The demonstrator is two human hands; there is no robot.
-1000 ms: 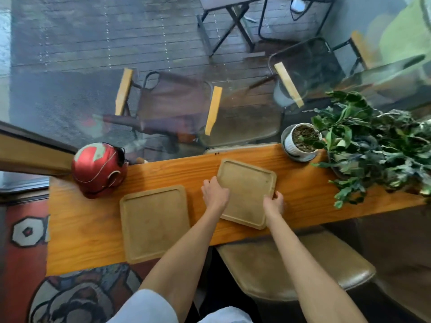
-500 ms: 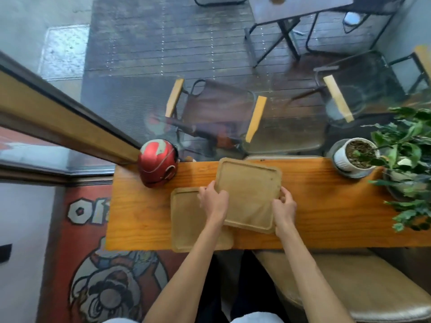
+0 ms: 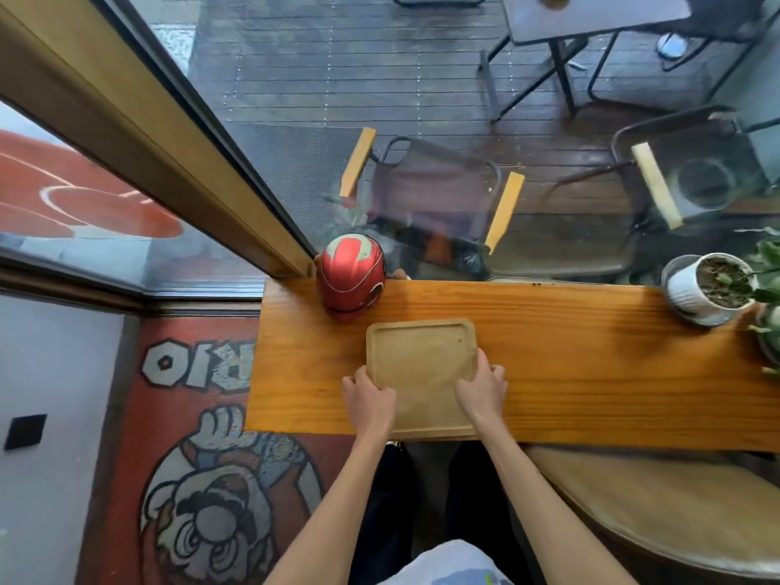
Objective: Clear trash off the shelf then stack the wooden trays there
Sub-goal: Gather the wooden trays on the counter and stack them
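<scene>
A pale wooden tray lies squarely on the orange wooden shelf, covering the second tray beneath it; only a thin edge of the lower one shows at the front. My left hand grips the top tray's left front edge. On the tray's right front edge rests my right hand, fingers curled over the rim.
A red helmet stands just behind the trays against the window. A white plant pot and leafy plants sit at the shelf's right end. A padded stool is below on the right.
Both hands carried the right tray leftwards and set it down on top of the left tray. The trays now line up as one stack.
</scene>
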